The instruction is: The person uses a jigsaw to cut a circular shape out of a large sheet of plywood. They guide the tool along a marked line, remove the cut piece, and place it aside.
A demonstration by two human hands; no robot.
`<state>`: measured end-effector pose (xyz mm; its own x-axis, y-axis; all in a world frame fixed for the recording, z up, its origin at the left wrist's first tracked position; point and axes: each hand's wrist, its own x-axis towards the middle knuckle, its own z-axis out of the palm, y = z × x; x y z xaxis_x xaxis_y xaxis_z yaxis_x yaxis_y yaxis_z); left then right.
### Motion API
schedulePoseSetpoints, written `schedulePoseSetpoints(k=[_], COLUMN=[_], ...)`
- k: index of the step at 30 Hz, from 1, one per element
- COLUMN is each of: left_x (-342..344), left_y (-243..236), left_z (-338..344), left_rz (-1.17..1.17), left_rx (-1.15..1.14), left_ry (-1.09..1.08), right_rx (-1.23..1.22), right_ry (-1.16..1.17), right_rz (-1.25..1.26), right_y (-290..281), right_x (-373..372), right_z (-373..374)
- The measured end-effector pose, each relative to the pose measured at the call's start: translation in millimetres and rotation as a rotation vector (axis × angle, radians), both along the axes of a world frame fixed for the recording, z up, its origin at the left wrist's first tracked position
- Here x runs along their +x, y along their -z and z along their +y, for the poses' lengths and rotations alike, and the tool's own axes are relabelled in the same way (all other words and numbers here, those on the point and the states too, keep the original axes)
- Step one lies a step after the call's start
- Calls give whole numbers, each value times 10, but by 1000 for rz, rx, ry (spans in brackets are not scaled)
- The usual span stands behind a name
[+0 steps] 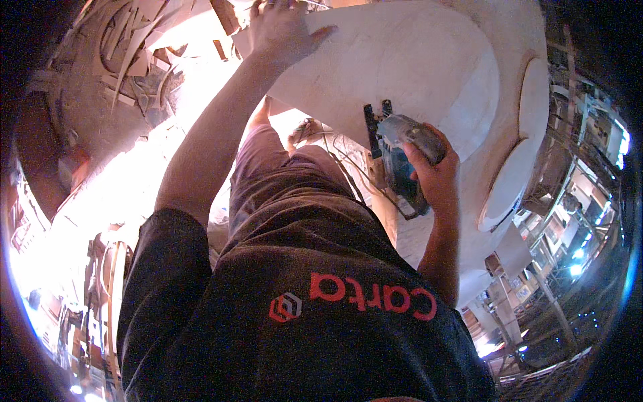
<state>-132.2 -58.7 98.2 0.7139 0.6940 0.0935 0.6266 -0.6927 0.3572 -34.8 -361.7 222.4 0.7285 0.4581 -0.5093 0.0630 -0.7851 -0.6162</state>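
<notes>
A pale board point(395, 60) with a rounded far right end lies in front of me. My left hand point(280, 33) rests on its far left part, thumb stretched out and fingers spread; the fingertips are partly cut off by the picture's top edge. At the board's near edge, my right hand point(437, 164) is wrapped round a jigsaw point(400, 167) with a teal and grey body. The jigsaw's dark base plate point(373, 130) meets the board's edge. I cannot make out its blade.
The board lies on a larger pale sheet point(519, 40). Two rounded pale pieces, one point(534, 100) beyond the other point(506, 184), lie at the right. Wood offcuts point(137, 67) litter the far left floor. Dark cables point(347, 171) hang beside my legs. Cluttered racks point(579, 194) stand far right.
</notes>
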Motion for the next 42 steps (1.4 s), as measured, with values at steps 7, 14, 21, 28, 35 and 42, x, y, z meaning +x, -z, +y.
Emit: schedulePoseSetpoints(k=[7,14,21,28,35,42], left_x=[220,180,186,209,187,220], left_y=[147,74,113,125,135,122], left_z=[153,197,223,210,215,206], left_rz=[303,205,162,161,150,190], left_rx=[-328,-463,-565,-534,-521,-526], left_ry=[131,102,69,45,60,38], right_rx=[45,70,65,48,33,39], right_ry=[-45,-68,-90,-30,-7,-69], right_rz=[-58,-98,-127,-75,-72,-120], right_y=[58,20,19,-32,-30,-10], right_x=[-21,-37,-30,-42,-55,-31], right_z=[-49,-40,-22,51,63,63])
